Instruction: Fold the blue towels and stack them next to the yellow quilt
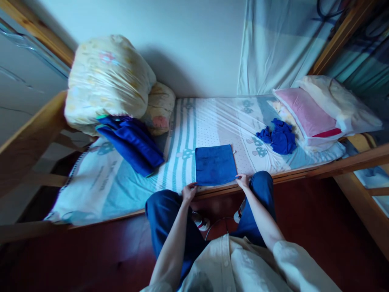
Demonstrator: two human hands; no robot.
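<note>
A blue cloth (215, 164) lies spread flat as a near-square at the bed's front edge, with a small white tag on its right side. My left hand (189, 191) pinches its near left corner. At the near right corner, my right hand (242, 180) grips the cloth between thumb and fingers. To the right, a crumpled heap of blue fabric (282, 137) rests on the sheet. A folded dark blue cloth with green edging (132, 146) lies on the left, partly under a bundled quilt.
The bed (182, 121) has a patterned sheet and a wooden frame (304, 170). A large bundled quilt (109, 77) and a pillow (161, 107) stand at the left. A pink pillow (305, 111) and pale bedding (340, 101) are stacked right. A curtain (273, 48) hangs behind.
</note>
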